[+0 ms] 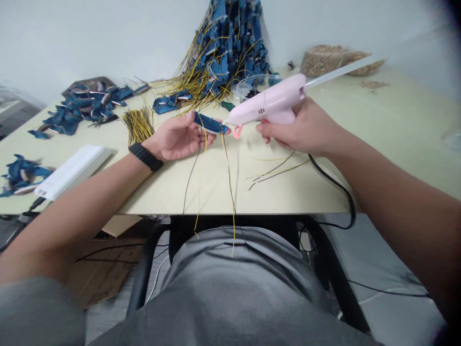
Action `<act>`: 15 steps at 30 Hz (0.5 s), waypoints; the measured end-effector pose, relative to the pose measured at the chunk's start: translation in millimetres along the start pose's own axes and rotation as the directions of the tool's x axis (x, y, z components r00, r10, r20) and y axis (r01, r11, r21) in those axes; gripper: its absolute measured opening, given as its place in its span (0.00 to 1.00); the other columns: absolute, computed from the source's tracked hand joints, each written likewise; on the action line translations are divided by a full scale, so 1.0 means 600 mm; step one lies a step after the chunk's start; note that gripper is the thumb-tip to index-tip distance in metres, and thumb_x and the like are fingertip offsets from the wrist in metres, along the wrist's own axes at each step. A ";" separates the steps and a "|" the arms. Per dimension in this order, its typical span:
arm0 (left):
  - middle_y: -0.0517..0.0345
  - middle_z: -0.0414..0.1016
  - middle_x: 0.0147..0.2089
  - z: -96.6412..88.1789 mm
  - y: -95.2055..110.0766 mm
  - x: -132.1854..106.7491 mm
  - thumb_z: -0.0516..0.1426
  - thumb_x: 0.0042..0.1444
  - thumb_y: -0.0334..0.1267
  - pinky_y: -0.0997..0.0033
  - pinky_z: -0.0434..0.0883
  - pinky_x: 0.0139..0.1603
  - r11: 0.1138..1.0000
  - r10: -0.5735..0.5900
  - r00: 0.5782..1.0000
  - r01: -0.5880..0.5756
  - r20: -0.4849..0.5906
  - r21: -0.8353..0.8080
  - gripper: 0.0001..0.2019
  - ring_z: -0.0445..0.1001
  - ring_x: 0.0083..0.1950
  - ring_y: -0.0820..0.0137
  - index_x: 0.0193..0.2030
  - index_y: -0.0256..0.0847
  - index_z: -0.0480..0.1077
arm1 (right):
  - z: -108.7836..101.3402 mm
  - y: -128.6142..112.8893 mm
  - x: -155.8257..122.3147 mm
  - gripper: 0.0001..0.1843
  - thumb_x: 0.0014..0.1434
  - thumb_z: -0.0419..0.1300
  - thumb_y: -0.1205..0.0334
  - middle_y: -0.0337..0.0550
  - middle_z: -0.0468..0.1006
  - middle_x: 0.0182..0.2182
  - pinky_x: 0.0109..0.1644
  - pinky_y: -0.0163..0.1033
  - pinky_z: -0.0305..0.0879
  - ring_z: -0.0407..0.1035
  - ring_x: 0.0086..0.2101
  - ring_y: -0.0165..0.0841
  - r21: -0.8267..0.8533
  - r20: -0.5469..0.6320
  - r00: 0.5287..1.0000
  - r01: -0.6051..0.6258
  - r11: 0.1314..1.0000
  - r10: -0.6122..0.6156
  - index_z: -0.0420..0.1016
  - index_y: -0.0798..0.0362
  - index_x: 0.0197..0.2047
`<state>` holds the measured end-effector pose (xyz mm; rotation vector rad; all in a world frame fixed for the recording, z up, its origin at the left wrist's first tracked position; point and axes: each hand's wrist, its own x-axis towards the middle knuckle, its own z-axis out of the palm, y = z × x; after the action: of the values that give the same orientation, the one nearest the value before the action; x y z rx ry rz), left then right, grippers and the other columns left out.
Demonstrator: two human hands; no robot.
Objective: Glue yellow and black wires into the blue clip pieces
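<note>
Blue strip (pixel 212 124), trailing wires (pixel 230 182), is held in the loosely curled left hand (pixel 179 137); the right hand (pixel 309 127) grips a pink glue gun (pixel 268 102) just right of the strip. A wire bundle (pixel 138 126) lies left of the strip, a blue heap (pixel 234 45) beyond it.

glue gun (pixel 266 102) right of strip (pixel 212 123); on table (pixel 403 139), box (pixel 75 169) left of wire bundle (pixel 138 126), bag (pixel 324 61) back right

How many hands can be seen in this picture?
2: the left hand, holding a blue piece; and the right hand, gripping a pink glue gun. I see no others.
</note>
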<state>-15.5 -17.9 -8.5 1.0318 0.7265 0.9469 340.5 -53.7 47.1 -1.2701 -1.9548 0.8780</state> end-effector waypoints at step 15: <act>0.38 0.98 0.53 0.010 0.005 -0.007 0.72 0.87 0.50 0.57 0.86 0.80 1.000 0.001 0.999 -0.001 0.032 0.003 0.23 0.97 0.56 0.58 0.61 0.24 0.90 | 0.000 -0.003 -0.002 0.16 0.70 0.79 0.68 0.42 0.79 0.25 0.36 0.45 0.69 0.67 0.27 0.35 0.003 -0.031 0.999 -0.038 0.999 0.038 0.84 0.47 0.31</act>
<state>-13.2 -23.3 -3.1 1.0475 0.7008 0.9284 339.7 -55.6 48.4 -1.3156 -1.9111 0.8735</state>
